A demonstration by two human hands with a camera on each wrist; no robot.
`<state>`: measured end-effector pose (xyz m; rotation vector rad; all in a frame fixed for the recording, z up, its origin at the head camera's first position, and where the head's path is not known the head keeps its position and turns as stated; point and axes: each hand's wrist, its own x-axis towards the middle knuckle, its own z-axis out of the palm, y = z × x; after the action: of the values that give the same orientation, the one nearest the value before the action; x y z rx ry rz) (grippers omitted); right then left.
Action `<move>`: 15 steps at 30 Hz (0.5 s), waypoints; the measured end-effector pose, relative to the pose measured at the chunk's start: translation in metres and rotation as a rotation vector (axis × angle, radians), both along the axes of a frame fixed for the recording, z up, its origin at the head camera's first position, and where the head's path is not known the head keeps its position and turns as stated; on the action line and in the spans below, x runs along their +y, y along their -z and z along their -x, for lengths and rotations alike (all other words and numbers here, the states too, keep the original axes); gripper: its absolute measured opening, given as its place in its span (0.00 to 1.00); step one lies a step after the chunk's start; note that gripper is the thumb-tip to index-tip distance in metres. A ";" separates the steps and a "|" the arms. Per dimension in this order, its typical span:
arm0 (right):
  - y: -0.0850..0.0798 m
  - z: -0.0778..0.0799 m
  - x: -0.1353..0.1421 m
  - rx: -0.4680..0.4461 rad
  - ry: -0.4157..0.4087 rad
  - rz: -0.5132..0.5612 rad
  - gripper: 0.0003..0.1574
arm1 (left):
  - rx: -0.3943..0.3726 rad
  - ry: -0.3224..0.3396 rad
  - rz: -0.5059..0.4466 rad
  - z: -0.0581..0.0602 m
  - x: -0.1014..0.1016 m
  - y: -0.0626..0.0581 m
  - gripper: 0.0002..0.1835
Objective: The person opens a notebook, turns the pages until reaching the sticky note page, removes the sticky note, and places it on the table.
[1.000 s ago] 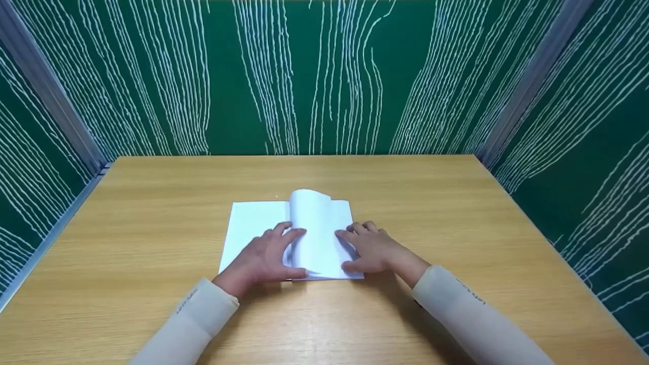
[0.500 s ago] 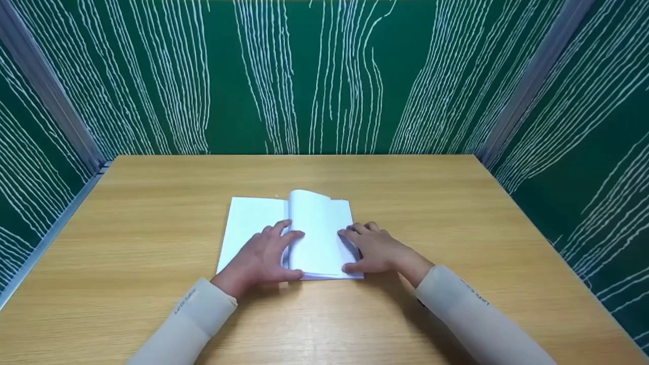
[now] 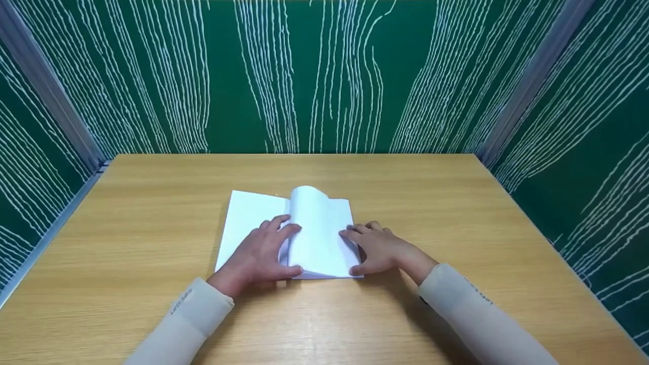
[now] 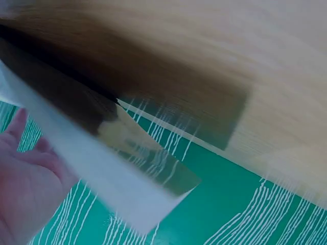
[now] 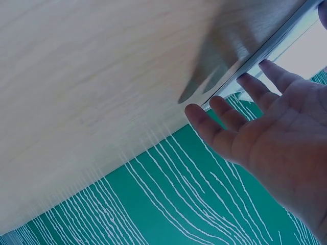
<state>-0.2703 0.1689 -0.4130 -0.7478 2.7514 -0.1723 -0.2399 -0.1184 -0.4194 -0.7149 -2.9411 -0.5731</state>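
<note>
An open booklet (image 3: pixel 319 238) with blank white pages lies on the table; its middle pages bulge up in a curl near the spine. The left-hand leaf (image 3: pixel 253 213) is tilted up off the table, and in the left wrist view its glossy underside (image 4: pixel 148 148) shows. My left hand (image 3: pixel 261 256) reaches over that leaf, with index finger and thumb spread against the curled pages. At the right edge, my right hand (image 3: pixel 383 248) touches the booklet with fingertips and thumb, the fingers fairly straight in the right wrist view. The left fingertips are partly hidden in the left wrist view.
The wooden table (image 3: pixel 431 192) extends around the booklet on all sides. Green panels (image 3: pixel 345 76) with white wavy lines stand behind it and along both sides, joined by grey metal posts (image 3: pixel 532 81).
The left-hand leaf has risen from nearly flat to a tilt. My left hand has shifted slightly left and away from me; the right hand has slid slightly right, its thumb now at the corner.
</note>
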 end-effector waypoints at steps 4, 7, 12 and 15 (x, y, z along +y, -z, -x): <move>0.001 0.000 0.000 0.000 -0.001 -0.004 0.55 | 0.067 0.031 -0.024 -0.001 -0.001 0.000 0.45; 0.001 0.000 0.001 -0.007 -0.005 0.014 0.55 | 0.143 0.072 -0.046 -0.001 -0.001 0.000 0.42; 0.002 0.000 0.001 -0.020 -0.020 0.031 0.54 | 0.254 0.148 -0.065 0.000 -0.002 0.000 0.39; 0.002 0.001 0.001 -0.018 -0.016 0.018 0.54 | 0.272 0.167 -0.064 0.001 -0.003 0.000 0.39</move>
<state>-0.2714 0.1696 -0.4147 -0.7685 2.7302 -0.1996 -0.2405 -0.1212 -0.4191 -0.9545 -2.6195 -0.5314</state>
